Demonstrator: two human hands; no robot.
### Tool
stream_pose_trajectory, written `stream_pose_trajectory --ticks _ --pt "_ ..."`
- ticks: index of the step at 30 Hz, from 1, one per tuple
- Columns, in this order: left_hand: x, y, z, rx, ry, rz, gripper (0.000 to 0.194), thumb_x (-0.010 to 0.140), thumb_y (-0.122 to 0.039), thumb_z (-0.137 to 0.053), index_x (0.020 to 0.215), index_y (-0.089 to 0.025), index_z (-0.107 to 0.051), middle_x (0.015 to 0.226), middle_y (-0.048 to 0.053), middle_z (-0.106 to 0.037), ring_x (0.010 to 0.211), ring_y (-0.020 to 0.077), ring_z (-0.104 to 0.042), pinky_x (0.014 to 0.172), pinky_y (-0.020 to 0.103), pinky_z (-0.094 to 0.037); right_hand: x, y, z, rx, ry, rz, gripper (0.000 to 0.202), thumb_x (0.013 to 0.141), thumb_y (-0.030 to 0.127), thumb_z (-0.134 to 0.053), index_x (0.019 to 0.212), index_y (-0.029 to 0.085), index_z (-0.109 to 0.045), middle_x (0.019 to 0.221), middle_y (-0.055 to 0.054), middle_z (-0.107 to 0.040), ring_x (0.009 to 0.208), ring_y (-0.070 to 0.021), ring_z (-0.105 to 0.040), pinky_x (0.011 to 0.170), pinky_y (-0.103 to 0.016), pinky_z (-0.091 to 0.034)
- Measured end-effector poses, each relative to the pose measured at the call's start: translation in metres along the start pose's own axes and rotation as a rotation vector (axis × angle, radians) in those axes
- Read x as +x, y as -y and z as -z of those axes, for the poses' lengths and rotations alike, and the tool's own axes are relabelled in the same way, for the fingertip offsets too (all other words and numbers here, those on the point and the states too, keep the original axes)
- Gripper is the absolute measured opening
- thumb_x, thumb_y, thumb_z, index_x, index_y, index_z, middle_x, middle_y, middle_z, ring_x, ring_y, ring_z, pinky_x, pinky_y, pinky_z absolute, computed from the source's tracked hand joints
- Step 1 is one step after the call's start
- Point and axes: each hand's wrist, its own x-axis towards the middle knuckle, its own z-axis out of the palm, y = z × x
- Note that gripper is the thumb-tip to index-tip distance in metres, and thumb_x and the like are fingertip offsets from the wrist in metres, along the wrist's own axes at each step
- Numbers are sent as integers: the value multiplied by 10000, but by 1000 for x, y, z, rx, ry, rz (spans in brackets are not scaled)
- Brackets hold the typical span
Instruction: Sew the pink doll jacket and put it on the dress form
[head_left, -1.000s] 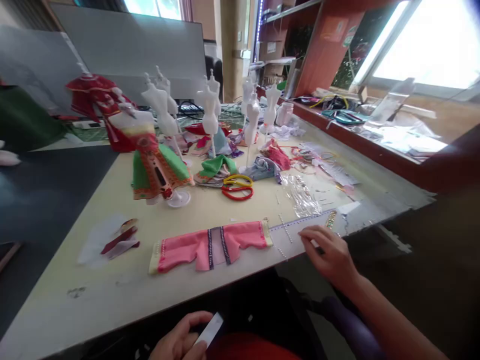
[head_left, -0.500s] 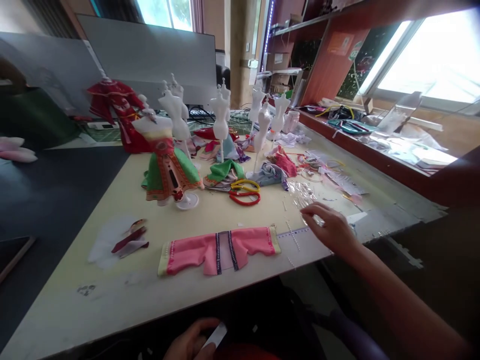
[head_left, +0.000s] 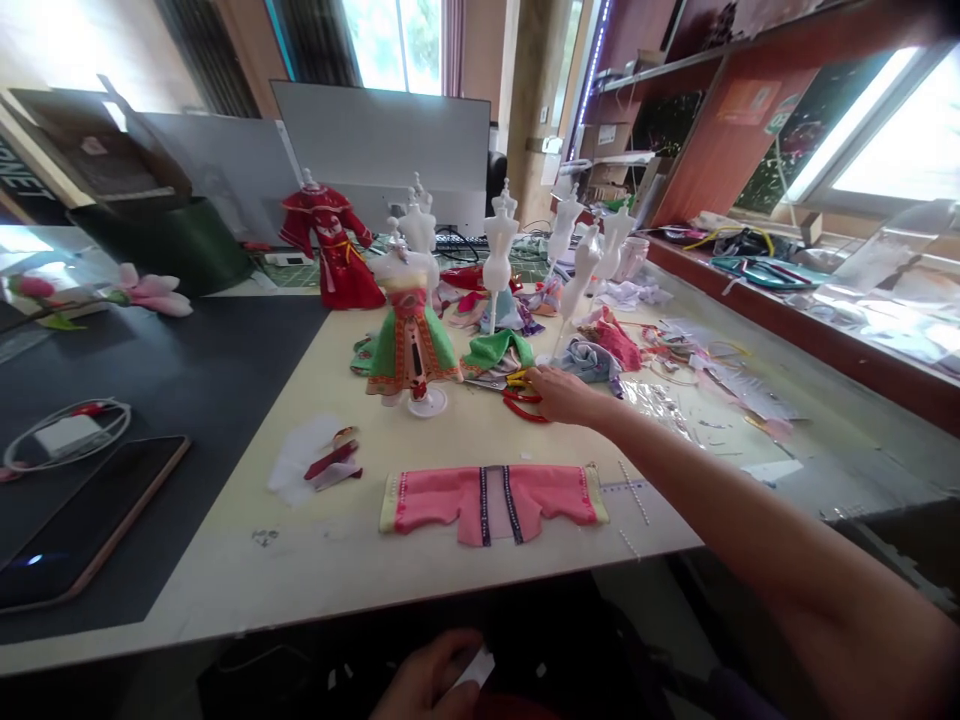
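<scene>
The scissors lie around the middle of the desk, blades to the left against the green cloth, and the right hand is at their handles. Its fingers bend over the yellow loop, but I cannot tell from here whether that grip has closed; the handles face right, which probably makes them easy for that arm to reach. The left hand is low, beyond the near edge, thumb and fingers clamped on a small white piece, perhaps just kept out of the way there. On the near side the pink jacket is spread flat, sleeves out to left and right, likely so its trim shows whole. A pearl strip lies just right of it, seemingly within easy reach. Left of the scissors the green dress hangs on a stand, presumably to hold its shape; farther back are a red robe and several white forms. A phone lies at near left.
</scene>
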Motion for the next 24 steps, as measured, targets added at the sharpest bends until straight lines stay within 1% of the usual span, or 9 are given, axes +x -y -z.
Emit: stream_pose_trajectory --ticks 4,7,9,11,13,16,18,21,24 --pt "0 -1 1 -10 -22 66 515 748 -363 -557 1182 -96 -483 529 -36 -553 480 112 -445 495 227 -304 -12 4 6 3 -50 -36 312 697 27 -480 986 142 -482 909 -97 -572 781 -205 -546 569 -260 -344" --pt "-2 -7 1 -17 -32 87 413 736 -294 -561 1105 -109 -544 561 -24 -592 495 108 -470 496 219 -312 -35 4 15 4 -120 -87 413 656 9 -445 1049 136 -458 944 -105 -565 812 -214 -538 570 -263 -338" --pt "-4 -10 0 -44 -8 96 317 723 -267 -562 998 -112 -587 582 -13 -618 495 102 -482 494 211 -317 -56 4 20 33 -157 -145 426 648 38 -455 1061 142 -452 878 -81 -567 720 -192 -532 538 -259 -337" --pt "-4 -12 -3 -105 11 109 216 713 -254 -553 871 -112 -596 591 3 -639 485 98 -495 494 208 -327 -82 9 23 280 -247 -237 457 649 92 -504 1095 172 -441 798 -34 -549 635 -162 -514 514 -250 -356" --pt "-5 -13 -6 -186 6 127 147 699 -249 -551 769 -120 -565 586 20 -651 467 98 -508 495 210 -339 -112 22 24 647 -312 -179 457 723 179 -526 1165 191 -410 767 -17 -530 623 -151 -519 539 -252 -421" --pt "-9 -16 -9 -298 -2 128 152 691 -277 -572 721 -137 -522 590 28 -657 445 91 -502 493 210 -344 -161 54 16 1065 -105 -108 579 783 296 -580 1306 249 -336 806 -22 -572 610 -151 -558 526 -245 -476" --pt "-12 -19 -9 -357 26 149 209 710 -328 -581 772 -133 -536 604 26 -655 454 92 -502 486 207 -337 -192 76 4 1239 -29 -78 598 824 393 -530 1362 262 -302 791 -31 -589 581 -158 -573 482 -241 -482" --pt "-17 -26 -8 -399 48 137 236 737 -327 -575 843 -117 -562 632 26 -653 505 96 -521 535 216 -364 -232 96 -14 1241 89 -128 634 794 509 -557 1348 252 -389 788 -52 -633 629 -191 -629 534 -248 -525" --pt "-22 -33 -7 -453 57 131 180 742 -269 -570 836 -117 -551 636 14 -642 531 93 -523 587 229 -386 -258 96 -24 1101 228 -156 676 716 535 -647 1310 267 -466 1043 -89 -649 872 -263 -649 684 -281 -557"
